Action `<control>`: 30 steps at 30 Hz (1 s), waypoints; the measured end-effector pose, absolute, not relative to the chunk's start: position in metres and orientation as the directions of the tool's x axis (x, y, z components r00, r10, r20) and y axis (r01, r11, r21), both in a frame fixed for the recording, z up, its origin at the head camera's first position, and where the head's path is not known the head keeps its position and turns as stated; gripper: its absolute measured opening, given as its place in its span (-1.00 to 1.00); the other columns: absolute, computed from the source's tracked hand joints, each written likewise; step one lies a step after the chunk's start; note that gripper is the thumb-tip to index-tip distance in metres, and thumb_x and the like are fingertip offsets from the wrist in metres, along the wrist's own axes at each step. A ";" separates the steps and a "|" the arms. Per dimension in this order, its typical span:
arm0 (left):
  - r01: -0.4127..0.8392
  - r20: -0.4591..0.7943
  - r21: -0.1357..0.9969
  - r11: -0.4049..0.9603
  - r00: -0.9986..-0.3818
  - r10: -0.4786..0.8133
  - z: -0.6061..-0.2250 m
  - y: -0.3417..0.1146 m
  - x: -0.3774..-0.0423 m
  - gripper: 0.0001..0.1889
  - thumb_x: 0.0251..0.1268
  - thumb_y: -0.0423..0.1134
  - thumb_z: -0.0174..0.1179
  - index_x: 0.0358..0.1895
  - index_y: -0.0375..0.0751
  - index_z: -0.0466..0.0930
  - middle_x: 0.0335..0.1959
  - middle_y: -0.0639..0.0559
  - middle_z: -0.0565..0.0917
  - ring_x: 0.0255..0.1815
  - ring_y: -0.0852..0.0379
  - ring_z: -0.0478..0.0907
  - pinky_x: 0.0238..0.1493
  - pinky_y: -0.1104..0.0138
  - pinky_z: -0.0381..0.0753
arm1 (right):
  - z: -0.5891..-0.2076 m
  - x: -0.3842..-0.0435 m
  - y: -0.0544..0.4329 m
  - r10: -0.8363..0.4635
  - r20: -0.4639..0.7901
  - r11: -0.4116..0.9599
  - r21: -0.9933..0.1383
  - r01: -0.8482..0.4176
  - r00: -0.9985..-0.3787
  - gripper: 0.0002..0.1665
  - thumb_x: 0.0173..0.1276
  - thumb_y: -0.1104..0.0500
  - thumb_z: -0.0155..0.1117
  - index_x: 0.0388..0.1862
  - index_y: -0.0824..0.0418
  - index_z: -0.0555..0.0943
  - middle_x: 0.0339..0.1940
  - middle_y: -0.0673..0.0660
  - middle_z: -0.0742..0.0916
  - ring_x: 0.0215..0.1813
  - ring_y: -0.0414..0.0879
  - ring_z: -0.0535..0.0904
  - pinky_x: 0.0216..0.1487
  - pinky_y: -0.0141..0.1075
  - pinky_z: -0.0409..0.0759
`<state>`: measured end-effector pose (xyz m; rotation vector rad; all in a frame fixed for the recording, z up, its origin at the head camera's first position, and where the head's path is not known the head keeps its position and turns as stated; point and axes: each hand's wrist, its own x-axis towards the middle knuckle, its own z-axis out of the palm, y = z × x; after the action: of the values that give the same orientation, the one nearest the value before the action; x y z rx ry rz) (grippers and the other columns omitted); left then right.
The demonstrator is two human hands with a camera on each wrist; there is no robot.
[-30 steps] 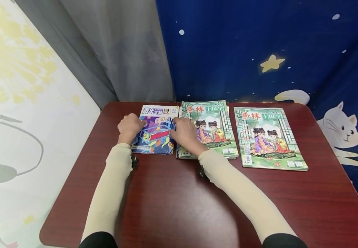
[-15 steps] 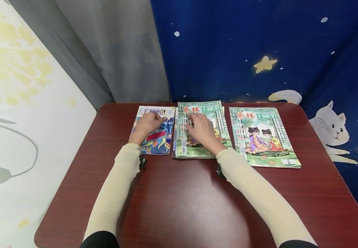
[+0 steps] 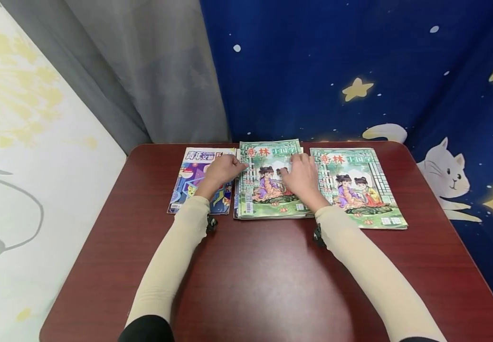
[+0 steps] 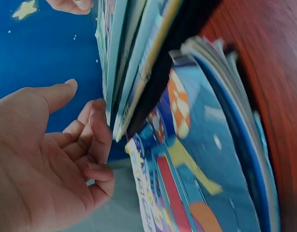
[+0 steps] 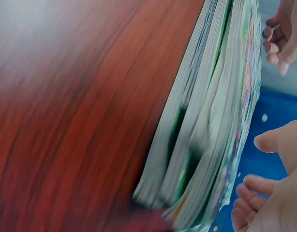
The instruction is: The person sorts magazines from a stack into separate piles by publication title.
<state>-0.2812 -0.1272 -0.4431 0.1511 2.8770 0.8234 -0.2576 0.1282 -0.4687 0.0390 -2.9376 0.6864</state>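
Note:
A stack of magazines with green covers [image 3: 268,190] lies in the middle of the table's far side. My left hand [image 3: 221,172] is over the purple magazine [image 3: 182,185], at the stack's left edge. In the left wrist view its fingers [image 4: 97,128] are loosely bent beside the stack's edge, thumb apart; contact is hard to tell. My right hand [image 3: 304,178] is at the stack's right edge, thumb over the cover. In the right wrist view its fingers [image 5: 250,198] are relaxed, with nothing gripped. Another green magazine pile [image 3: 366,190] lies just right of it.
The dark red table [image 3: 268,270] extends toward me in front of the magazines. Behind it hang a grey curtain [image 3: 165,71] and a blue starry curtain [image 3: 289,66]. A white patterned wall [image 3: 15,199] stands at the left.
Both hands have moved right: the left from the purple magazine's left side to the middle stack's left edge, the right across the stack to its right edge. The view has shifted slightly.

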 end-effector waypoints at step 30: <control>-0.046 -0.104 0.474 0.880 -0.995 0.004 -0.443 -0.093 -0.293 -0.56 0.42 -0.05 0.36 -0.55 -0.14 0.39 -0.64 0.06 0.27 -0.49 0.03 0.33 -0.30 0.18 0.42 | -0.482 -0.261 0.162 0.136 0.015 0.920 -0.372 0.121 -0.991 -0.29 0.55 -0.30 0.18 0.08 0.37 0.58 0.03 0.38 0.72 0.17 0.34 0.60 0.30 0.16 0.44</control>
<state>-0.2928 -0.0935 -0.4433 -0.0326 2.9468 0.7461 -0.2608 0.1618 -0.4824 -0.2032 -3.0387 0.5842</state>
